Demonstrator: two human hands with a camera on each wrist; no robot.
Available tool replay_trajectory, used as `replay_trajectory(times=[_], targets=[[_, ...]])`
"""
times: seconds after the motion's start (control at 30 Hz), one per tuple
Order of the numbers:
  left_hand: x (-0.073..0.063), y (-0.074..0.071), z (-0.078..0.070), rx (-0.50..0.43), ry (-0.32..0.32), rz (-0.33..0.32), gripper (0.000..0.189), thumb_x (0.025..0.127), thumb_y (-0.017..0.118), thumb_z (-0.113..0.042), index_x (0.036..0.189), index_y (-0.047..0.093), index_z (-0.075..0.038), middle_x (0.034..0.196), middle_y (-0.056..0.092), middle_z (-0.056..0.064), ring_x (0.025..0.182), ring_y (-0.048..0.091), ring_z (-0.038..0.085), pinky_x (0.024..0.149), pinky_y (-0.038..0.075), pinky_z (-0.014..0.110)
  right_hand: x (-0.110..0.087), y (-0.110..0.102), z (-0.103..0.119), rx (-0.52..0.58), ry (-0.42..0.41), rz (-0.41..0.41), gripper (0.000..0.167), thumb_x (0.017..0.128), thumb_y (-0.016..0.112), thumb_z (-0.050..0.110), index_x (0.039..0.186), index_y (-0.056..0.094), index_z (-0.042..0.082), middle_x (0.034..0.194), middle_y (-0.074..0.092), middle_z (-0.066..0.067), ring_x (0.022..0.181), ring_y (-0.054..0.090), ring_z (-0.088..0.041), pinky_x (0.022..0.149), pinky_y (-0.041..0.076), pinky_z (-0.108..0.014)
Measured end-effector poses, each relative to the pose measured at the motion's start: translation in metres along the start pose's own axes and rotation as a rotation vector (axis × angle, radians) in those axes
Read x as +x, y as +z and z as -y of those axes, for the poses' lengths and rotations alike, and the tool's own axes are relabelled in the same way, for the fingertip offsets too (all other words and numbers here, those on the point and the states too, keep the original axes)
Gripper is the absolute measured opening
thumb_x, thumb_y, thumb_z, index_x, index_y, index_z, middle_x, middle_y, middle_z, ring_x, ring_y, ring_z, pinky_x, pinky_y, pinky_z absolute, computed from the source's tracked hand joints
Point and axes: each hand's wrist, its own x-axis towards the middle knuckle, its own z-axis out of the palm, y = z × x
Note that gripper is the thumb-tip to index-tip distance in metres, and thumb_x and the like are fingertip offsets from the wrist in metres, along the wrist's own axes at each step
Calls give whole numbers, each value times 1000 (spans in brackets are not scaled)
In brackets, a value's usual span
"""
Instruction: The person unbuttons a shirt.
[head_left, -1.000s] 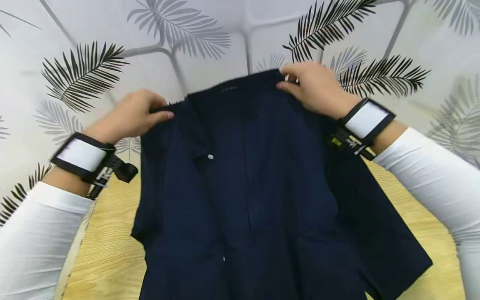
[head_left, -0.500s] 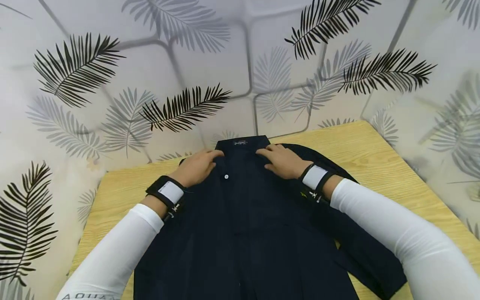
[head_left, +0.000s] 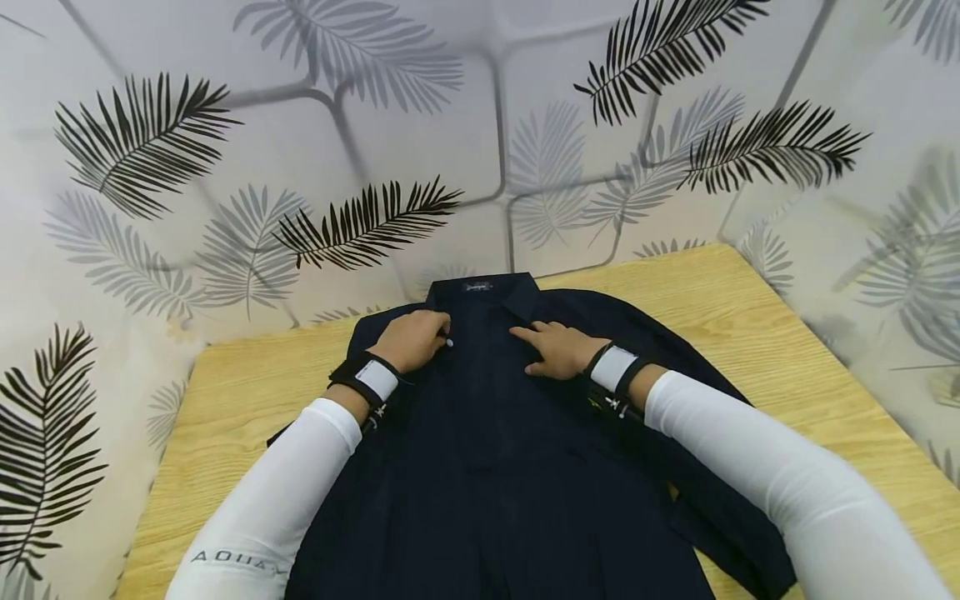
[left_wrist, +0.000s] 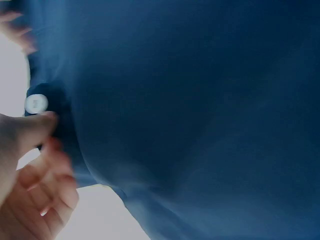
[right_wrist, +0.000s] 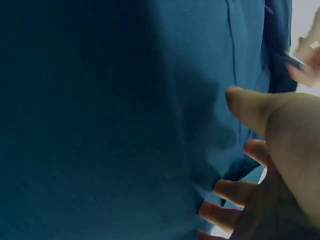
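A dark navy button-up shirt (head_left: 487, 433) lies spread on the table, collar toward the back wall, with a small label (head_left: 477, 287) inside the neck. My left hand (head_left: 411, 340) pinches the left front edge near the collar, beside a white button (left_wrist: 36, 104); the left wrist view shows thumb and fingers around that edge. On the opposite side of the front, my right hand (head_left: 564, 350) rests on the cloth below the right collar point. Its fingers (right_wrist: 232, 192) are spread and touch the fabric, the thumb held apart. The shirt's lower end runs out of the head view.
The light wooden table (head_left: 247, 375) shows on both sides of the shirt. Behind it rises a pale wall (head_left: 420, 142) with a leaf pattern. One shirt sleeve (head_left: 742, 525) reaches toward the right front, partly under my right forearm.
Both hands have come down from holding the shirt up by its shoulders. The shirt now lies flat on the table. Lately both hands slid slightly down from the collar along the front.
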Motion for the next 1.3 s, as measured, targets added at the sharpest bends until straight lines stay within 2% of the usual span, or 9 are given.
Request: replay_trajectory(times=[0.13,0.27,0.33,0.5,0.63,0.77,0.87,1.07,1.3], targets=[[7,-32,-11,-522,34,-85,32,105,56,-14,135,58,-4,119,67,20,102,67,33,86,55,42,0,-4,-2,19,-14,28,73,103,59,32,162,22,14,165,21,-28,151,24,-49,120,28,-61],[4,-50,-15,-822,104,98,70,107,51,-18,164,10,-19,163,30,22,142,46,41,112,45,52,0,-10,-6,77,-65,-13,69,103,59,28,160,26,9,163,25,-29,151,26,-47,122,27,-59],[-5,-49,-9,-775,100,161,81,107,52,-21,164,-5,-27,169,14,19,150,32,43,117,37,56,-4,-13,-10,95,-88,-84,64,103,58,26,158,32,5,161,31,-28,149,32,-46,121,29,-58],[-38,-33,27,-417,51,142,85,100,65,-27,164,9,-16,167,20,22,152,26,45,120,29,62,-35,-23,-25,21,62,-198,62,103,57,35,154,39,5,157,38,-27,143,39,-49,111,39,-64],[-69,-18,61,-292,2,223,96,94,73,-33,162,11,-4,167,16,25,153,20,47,122,21,63,-67,-26,-42,-26,242,-65,79,99,57,53,159,30,8,156,32,-34,140,35,-58,105,39,-71],[-96,-6,81,-283,-89,329,109,88,77,-44,161,9,0,165,9,34,151,13,55,119,19,69,-82,-15,-55,4,293,87,96,94,60,63,161,20,8,156,25,-40,138,33,-64,104,37,-73],[-108,3,81,-247,-155,365,111,86,78,-49,161,11,-1,163,4,38,150,10,59,117,20,73,-83,-3,-63,47,281,122,101,92,63,62,163,15,9,160,14,-39,143,22,-65,106,32,-77],[-122,5,73,-160,-234,370,106,87,78,-46,160,16,-1,161,5,41,148,12,63,113,26,74,-68,13,-92,98,121,4,94,94,66,52,162,18,7,164,7,-37,148,8,-63,115,18,-76],[-128,-2,90,-308,-194,250,97,94,71,-41,160,12,0,161,2,40,147,12,63,113,25,74,-69,5,-104,159,20,-145,80,101,61,41,159,24,0,161,18,-37,147,18,-60,117,21,-72]])
